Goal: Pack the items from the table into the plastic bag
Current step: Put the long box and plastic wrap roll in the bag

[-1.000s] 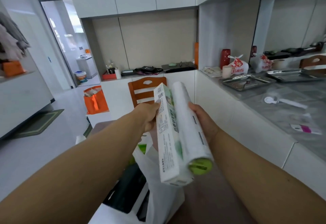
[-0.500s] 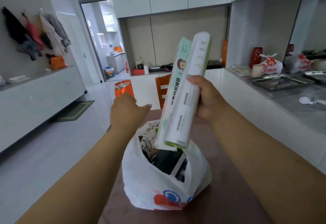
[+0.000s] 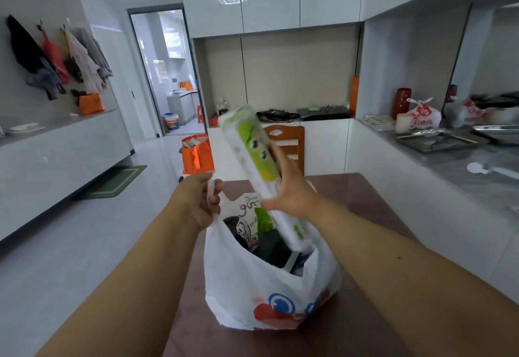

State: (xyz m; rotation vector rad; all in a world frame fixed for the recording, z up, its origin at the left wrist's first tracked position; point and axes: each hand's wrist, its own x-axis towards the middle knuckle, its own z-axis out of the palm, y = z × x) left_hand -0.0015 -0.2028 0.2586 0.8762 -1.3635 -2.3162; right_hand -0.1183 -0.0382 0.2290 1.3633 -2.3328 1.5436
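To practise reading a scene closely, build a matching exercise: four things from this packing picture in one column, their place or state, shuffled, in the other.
1. left hand
2. long roll
3. plastic bag
4. orange bag

A. on the floor beyond the table
B. tilted, lower end in the bag's mouth
C. holds a bag handle up
D. stands open on the table

Pairs: 1-C, 2-B, 3-D, 4-A

A white plastic bag point(image 3: 252, 286) with red and blue print stands open on the brown worktop point(image 3: 373, 216), already holding dark and printed packets. A long white-and-green roll point(image 3: 252, 146) leans tilted, its lower end inside the bag's mouth.
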